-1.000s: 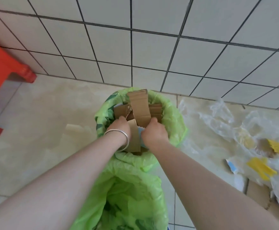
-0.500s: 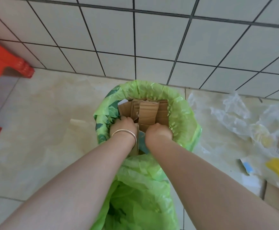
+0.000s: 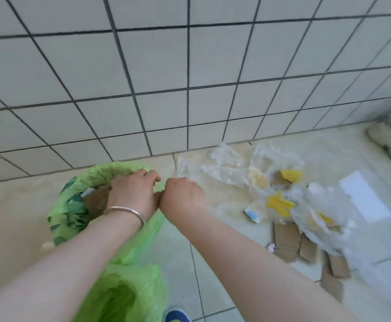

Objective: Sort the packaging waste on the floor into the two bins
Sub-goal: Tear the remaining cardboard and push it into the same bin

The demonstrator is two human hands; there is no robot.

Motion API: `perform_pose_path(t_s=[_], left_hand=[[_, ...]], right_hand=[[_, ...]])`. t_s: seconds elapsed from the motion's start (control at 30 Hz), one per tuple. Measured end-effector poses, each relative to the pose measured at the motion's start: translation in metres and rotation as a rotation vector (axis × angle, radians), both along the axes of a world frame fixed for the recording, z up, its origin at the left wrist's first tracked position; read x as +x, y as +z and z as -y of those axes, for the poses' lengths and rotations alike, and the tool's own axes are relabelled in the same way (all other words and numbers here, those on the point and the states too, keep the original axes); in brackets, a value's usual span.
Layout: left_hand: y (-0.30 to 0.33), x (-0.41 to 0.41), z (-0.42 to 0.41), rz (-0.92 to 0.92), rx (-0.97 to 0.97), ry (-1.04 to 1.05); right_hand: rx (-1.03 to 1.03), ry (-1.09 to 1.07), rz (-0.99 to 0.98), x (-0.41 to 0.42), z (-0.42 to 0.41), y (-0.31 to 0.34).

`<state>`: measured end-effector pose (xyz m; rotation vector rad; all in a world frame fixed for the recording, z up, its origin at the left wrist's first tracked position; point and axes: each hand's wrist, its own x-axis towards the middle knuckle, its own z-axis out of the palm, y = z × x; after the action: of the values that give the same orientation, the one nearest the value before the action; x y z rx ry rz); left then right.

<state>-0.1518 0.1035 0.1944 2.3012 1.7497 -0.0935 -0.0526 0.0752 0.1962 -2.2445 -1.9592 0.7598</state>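
Hovering by the green bin (image 3: pixel 111 167) at lower left, left grip (image 3: pixel 131 191) and right grip (image 3: pixel 183 198) touch, both curled and seemingly empty, likely because cardboard (image 3: pixel 94 201) already lies inside.

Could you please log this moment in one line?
left hand over far bin | right hand fisted | cardboard in bin | plastic wrap on floor

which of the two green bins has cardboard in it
The far bin, under the left hand: brown cardboard shows inside it; the near bin shows none.
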Motion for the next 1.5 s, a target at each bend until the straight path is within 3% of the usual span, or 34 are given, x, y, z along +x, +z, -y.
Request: perform_pose_path(t_s=[0.2,0.37,0.53,0.67,0.87,1.03,1.17,1.27,1.37,1.5], left_hand=[[-0.004,0.132,0.041,0.097,-0.108,-0.228],[-0.045,0.224,0.079,0.105,-0.282,-0.381],[-0.102,0.281,0.084,0.214,-0.407,-0.353],[-0.138,0.312,0.073,0.295,-0.442,-0.292],[-0.169,0.338,0.042,0.424,-0.344,-0.241],[-0.183,0.360,0.007,0.439,-0.321,-0.237],[-0.198,0.378,-0.016,0.347,-0.368,-0.296],[-0.220,0.381,-0.015,0.117,-0.495,-0.397],[-0.240,0.368,0.000,-0.104,-0.455,-0.558],[-0.255,0.350,0.016,-0.095,-0.431,-0.654]], right_hand=[[-0.022,-0.246,-0.019,0.124,0.063,0.001],[-0.133,-0.406,-0.081,0.204,0.106,-0.035],[-0.173,-0.538,-0.167,0.260,0.115,-0.096],[-0.082,-0.626,-0.239,0.292,0.103,-0.129],[0.154,-0.723,-0.250,0.343,0.063,-0.165],[0.176,-0.866,-0.269,0.388,0.031,-0.188],[0.099,-0.951,-0.307,0.409,0.016,-0.205],[-0.090,-0.942,-0.315,0.416,0.011,-0.223],[-0.171,-0.972,-0.352,0.416,0.011,-0.237],[-0.260,-1.040,-0.433,0.407,0.008,-0.250]])
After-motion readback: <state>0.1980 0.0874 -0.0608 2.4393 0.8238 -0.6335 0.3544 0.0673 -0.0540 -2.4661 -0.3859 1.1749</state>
